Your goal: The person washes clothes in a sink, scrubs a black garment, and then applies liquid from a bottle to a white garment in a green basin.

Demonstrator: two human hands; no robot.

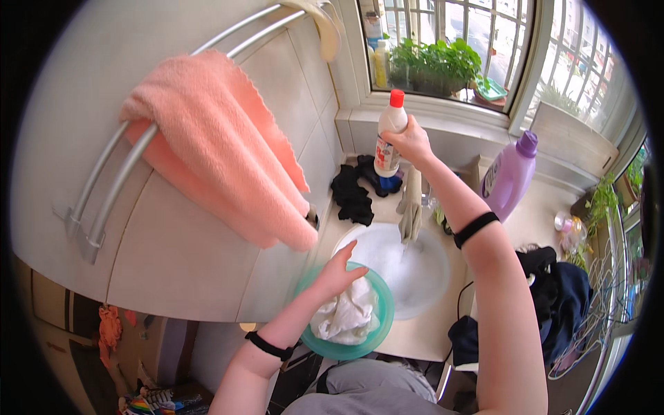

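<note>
My right hand (412,140) is closed around a white plastic bottle (392,120) with a red cap, held upright near the windowsill. Fingers apart, my left hand (340,272) hovers over a green plastic basin (385,311) with white cloth (347,316) in it; whether it touches the cloth I cannot tell. The basin overlaps the near left side of a round white sink (425,270). A grey-beige cloth (411,207) hangs over the tap at the back of the sink.
Dark cloths (353,194) lie behind the sink at left. A purple detergent bottle (511,174) stands on the counter at right, with dark clothes (563,301) nearer me. A pink towel (218,150) hangs from a metal rail (114,197) on the left wall.
</note>
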